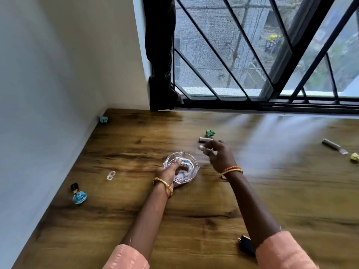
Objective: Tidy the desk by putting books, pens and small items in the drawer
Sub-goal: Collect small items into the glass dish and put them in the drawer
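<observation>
Sleeves (126, 258) nearest | left hand (167, 174) grips glass ashtray (191, 171) | right hand (218, 155) pinches small white item (202, 147) | risk: loose pinch drops it; tilted ashtray spills contents

You sit at wooden desk (136, 220) in room of home. Plain white wall (48, 94) on your left. Big window (252, 45) with black metal grille and dark curtain (159, 55) ahead. Glass ashtray (192, 167), crumpled paper bits (79, 197) lie on desk.
</observation>
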